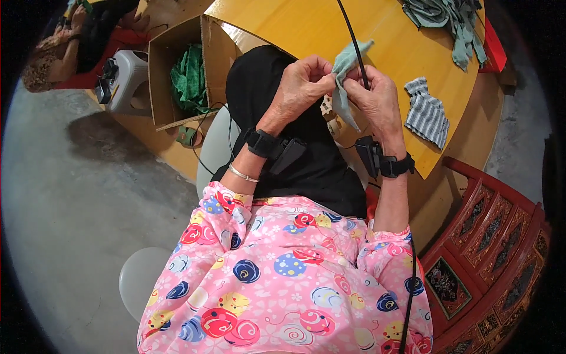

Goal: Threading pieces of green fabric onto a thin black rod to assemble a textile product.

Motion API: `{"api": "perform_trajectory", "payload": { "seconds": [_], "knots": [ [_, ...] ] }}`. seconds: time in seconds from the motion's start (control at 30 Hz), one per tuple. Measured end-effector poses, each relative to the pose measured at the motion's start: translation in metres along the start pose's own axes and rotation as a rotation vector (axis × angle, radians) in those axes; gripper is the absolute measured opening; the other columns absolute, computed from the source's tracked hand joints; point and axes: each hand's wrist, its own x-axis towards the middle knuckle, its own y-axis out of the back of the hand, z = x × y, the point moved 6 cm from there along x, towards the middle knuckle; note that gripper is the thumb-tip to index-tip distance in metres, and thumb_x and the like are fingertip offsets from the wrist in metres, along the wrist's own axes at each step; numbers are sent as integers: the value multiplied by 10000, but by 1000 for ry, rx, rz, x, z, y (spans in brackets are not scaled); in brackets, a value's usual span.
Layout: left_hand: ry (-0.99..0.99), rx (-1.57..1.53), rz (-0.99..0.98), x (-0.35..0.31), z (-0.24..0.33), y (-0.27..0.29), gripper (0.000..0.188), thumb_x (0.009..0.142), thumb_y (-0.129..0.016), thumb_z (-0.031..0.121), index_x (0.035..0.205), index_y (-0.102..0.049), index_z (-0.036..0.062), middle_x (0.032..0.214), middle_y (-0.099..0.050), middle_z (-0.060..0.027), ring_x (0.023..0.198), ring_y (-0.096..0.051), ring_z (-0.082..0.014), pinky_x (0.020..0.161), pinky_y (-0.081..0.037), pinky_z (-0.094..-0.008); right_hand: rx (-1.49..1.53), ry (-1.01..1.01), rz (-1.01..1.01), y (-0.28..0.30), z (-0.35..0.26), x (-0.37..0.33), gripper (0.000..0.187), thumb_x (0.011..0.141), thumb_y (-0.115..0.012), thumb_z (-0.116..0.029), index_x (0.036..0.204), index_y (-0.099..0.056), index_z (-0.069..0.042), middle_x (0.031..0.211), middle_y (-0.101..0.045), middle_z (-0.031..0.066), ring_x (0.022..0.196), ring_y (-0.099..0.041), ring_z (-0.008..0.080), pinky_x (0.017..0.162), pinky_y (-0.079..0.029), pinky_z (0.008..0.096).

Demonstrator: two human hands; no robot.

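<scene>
A small light green piece of cloth [344,101] hangs between my two hands, above my lap near the table edge. My left hand [302,87] pinches its left side between thumb and forefinger. On the other side my right hand [372,97] grips the same cloth, fingers curled in. One end of the cloth points up past my fingers and another droops below them. A black cable [352,32] passes in front of my right hand. To the right, a grey-and-white striped cloth piece [427,112] lies on the table.
The yellow table [283,26] curves ahead of me, with a heap of green cloth [451,23] at its far right. A cardboard box [177,71] holding dark green fabric [190,79] is at left. Beyond are a grey stool [127,74] and another person [62,50]. A carved red chair [480,253] stands right.
</scene>
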Motion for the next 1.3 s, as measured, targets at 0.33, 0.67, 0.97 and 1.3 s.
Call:
{"api": "perform_trajectory", "payload": {
  "seconds": [0.33,0.67,0.97,1.3],
  "knots": [
    [-2,41,-27,1,0,1,137,851,-599,135,906,-547,22,811,-551,23,701,-510,-39,640,-439,-175,-82,145,-80,-2,-2,3,150,788,-626,-151,827,-595,-9,663,-538,-32,595,-475,37,540,-398,202],
    [25,-48,-59,-2,5,-4,121,863,-561,107,932,-530,13,818,-536,12,702,-507,-54,612,-447,-201,182,12,-170,-9,-3,1,190,844,-615,-209,875,-608,-21,774,-576,-28,691,-501,37,616,-413,188],
    [-13,-91,-40,3,-1,-1,162,846,-554,76,994,-546,9,854,-574,-1,728,-526,-59,640,-448,-205,117,86,-135,-11,5,9,159,825,-636,-161,885,-609,-16,802,-583,-16,717,-511,40,634,-423,184],
    [-86,-119,-24,1,4,1,169,847,-577,83,1002,-544,25,859,-585,-7,740,-540,-67,654,-468,-214,219,67,-174,-15,-5,7,189,798,-658,-137,947,-614,-29,830,-602,-9,745,-539,51,643,-449,187]
  ]
}}
